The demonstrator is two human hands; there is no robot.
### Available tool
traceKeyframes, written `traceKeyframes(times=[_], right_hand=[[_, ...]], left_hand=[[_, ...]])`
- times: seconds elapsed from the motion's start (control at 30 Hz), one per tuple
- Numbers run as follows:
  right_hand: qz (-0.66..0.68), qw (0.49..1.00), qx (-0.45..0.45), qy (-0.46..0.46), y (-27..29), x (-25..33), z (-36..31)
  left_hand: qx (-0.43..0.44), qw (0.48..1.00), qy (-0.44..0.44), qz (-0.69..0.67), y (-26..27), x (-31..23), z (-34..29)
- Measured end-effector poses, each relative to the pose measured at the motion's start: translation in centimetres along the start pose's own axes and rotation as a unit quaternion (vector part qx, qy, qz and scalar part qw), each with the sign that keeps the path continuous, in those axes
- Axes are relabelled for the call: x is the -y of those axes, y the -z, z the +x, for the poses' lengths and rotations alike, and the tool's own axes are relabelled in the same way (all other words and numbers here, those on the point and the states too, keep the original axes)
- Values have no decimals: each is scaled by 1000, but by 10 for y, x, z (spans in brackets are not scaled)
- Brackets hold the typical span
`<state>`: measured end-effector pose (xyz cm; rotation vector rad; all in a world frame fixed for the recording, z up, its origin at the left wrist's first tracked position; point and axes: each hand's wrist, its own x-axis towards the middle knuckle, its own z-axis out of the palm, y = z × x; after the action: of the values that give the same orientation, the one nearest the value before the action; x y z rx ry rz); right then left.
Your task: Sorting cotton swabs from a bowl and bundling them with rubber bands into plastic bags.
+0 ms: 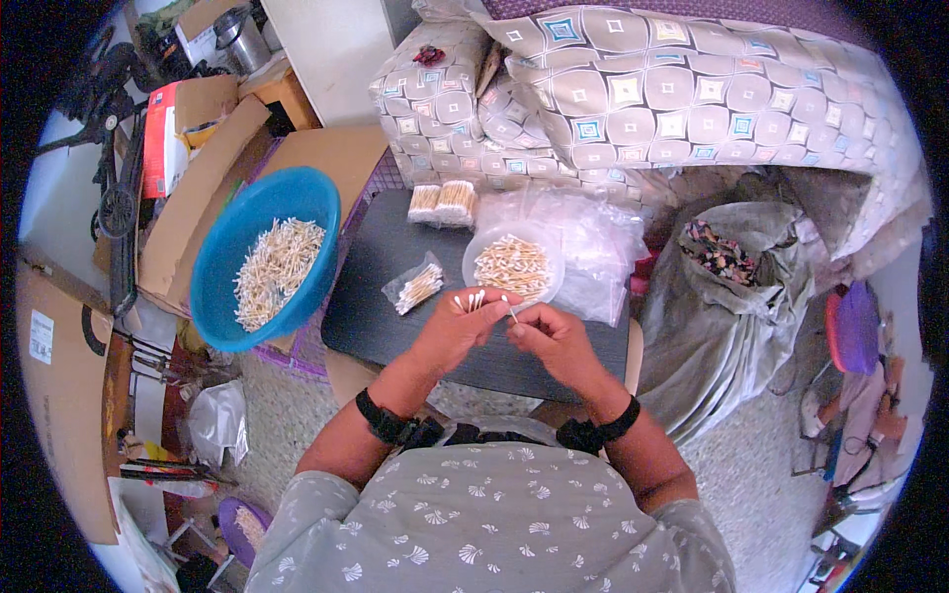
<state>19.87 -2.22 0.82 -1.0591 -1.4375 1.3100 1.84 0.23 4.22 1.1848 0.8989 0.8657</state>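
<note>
Cotton swabs (478,297) | hands (453,334) nearly closed | left gripping several | right pinching one

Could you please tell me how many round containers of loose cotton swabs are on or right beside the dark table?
2: the large blue basin, left of the table, and the whitish bowl on it, next to the clear plastic bags.

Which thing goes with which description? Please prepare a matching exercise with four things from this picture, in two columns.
1. Basin
2. Left hand
3. Sack
4. Plastic bags

A. grey, beyond the right edge of the table
B. holding several cotton swabs
C. transparent, right of the white bowl
D. blue, beyond the table's left edge

Pairs: 1-D, 2-B, 3-A, 4-C
</note>
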Motion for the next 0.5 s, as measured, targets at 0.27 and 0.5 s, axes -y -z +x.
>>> traceKeyframes(times=[0.27, 0.5], right_hand=[[-18, 1000, -15, 6, 1, 0, 3], [-38, 999, -25, 6, -1, -1, 5]], left_hand=[[42, 998, 1, 44, -1, -1, 3], [36, 999, 0, 18, -1, 7, 6]])
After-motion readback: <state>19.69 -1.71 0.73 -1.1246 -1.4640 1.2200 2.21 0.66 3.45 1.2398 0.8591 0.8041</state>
